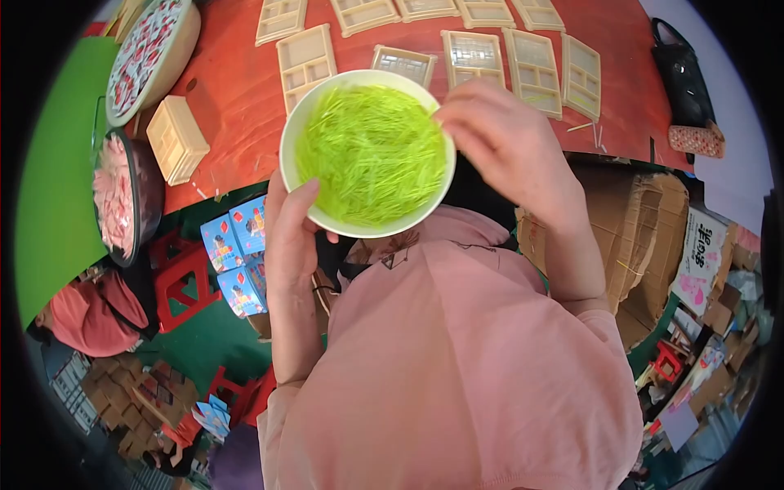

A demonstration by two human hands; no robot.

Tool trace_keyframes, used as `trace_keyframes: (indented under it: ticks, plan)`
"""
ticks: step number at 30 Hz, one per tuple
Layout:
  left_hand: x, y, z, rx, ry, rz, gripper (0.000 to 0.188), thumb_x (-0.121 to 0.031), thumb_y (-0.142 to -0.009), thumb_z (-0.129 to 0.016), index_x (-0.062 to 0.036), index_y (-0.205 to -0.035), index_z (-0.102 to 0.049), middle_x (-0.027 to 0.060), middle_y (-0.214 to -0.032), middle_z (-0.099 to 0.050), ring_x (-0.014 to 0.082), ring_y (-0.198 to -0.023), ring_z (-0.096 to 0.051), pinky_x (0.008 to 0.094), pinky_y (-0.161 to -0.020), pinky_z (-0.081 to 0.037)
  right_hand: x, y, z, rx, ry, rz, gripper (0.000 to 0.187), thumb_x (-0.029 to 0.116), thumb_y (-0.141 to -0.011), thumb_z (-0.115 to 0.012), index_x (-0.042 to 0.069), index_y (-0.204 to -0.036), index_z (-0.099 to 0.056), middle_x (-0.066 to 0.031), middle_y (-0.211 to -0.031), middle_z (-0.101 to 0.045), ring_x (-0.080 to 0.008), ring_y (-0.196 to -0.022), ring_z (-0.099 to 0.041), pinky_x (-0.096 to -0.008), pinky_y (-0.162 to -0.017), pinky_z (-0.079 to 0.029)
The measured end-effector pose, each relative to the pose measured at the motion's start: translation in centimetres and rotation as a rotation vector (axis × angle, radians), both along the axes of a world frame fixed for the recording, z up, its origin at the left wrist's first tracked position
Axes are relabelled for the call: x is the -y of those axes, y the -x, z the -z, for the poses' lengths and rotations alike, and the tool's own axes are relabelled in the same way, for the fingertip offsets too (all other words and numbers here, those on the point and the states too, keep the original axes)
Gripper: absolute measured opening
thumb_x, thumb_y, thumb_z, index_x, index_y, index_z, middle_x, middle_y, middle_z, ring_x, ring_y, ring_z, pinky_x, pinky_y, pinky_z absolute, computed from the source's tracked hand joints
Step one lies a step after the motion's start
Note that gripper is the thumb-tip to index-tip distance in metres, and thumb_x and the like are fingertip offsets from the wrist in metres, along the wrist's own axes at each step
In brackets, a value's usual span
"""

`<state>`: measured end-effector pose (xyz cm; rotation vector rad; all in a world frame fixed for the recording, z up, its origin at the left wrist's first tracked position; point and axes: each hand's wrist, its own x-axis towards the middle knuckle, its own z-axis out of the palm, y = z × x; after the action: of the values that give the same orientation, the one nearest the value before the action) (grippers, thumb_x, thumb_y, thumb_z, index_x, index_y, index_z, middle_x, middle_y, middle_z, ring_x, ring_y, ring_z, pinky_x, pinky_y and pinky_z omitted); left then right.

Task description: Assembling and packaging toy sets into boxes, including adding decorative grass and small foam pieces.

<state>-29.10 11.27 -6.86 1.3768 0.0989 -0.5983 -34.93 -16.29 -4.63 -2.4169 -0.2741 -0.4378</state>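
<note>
A white round bowl full of thin bright green sticks is held up over the near edge of the red table. My left hand grips its lower left side, the thumb over the rim and the fingers underneath. At the right rim, my right hand has its fingers curled together, with the fingertips touching or very near the edge. What they pinch, if anything, is too small to make out. Beyond the bowl lie several beige plastic compartment trays, and a few loose sticks lie near the table edge.
Stacked beige trays stand at left, beside a basin of red-and-white pieces and a dark-rimmed bowl of pink pieces. A black pouch lies far right. Below are an open cardboard box, blue boxes and red stools.
</note>
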Motion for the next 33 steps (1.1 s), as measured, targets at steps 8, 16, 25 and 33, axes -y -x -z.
trace_keyframes:
  ticks: [8,16,25,33]
  plan:
    - [-0.1,0.2,-0.2,-0.007,-0.016,-0.023,0.052,-0.022,-0.095,-0.064,0.0026,-0.137,-0.045,0.0117,-0.104,-0.068,0.0126,-0.071,-0.068,0.0234,-0.047,-0.049,-2.7,-1.0,-2.2,-0.171,0.343,-0.207,0.014,0.003,-0.082,-0.071,0.004,-0.096,-0.068,-0.0087,-0.097,-0.062,-0.0295,-0.093,-0.064,-0.0412,-0.076,-0.053]
    - [-1.9,-0.3,0.3,-0.023,0.002,-0.061,0.054,-0.023,-0.095,-0.064,0.0031,-0.139,-0.046,0.0116,-0.107,-0.068,0.0126,-0.072,-0.068,0.0232,-0.046,-0.048,-4.3,-2.4,-1.4,-0.087,-0.006,-0.221,0.010,0.004,-0.087,-0.070,0.004,-0.097,-0.068,-0.0087,-0.098,-0.065,-0.0253,-0.080,-0.067,-0.0374,-0.066,-0.054]
    - [-6.9,0.2,1.1,0.015,-0.041,-0.210,0.054,-0.022,-0.095,-0.059,0.0022,-0.141,-0.045,0.0135,-0.110,-0.067,0.0156,-0.073,-0.070,0.0246,-0.047,-0.052,-1.1,-5.7,3.7,-0.280,-0.101,0.099,0.012,0.011,-0.092,-0.061,0.000,-0.096,-0.065,-0.0197,-0.091,-0.069,-0.0399,-0.085,-0.067,-0.0454,-0.074,-0.053]
    - [-7.8,0.6,1.4,0.006,-0.023,-0.301,0.054,-0.022,-0.096,-0.058,0.0013,-0.143,-0.044,0.0140,-0.112,-0.067,0.0161,-0.075,-0.071,0.0248,-0.047,-0.052,-4.1,-4.1,3.3,-0.309,0.079,0.072,0.008,0.011,-0.092,-0.063,0.003,-0.091,-0.065,-0.0168,-0.093,-0.068,-0.0385,-0.086,-0.068,-0.0485,-0.071,-0.054]
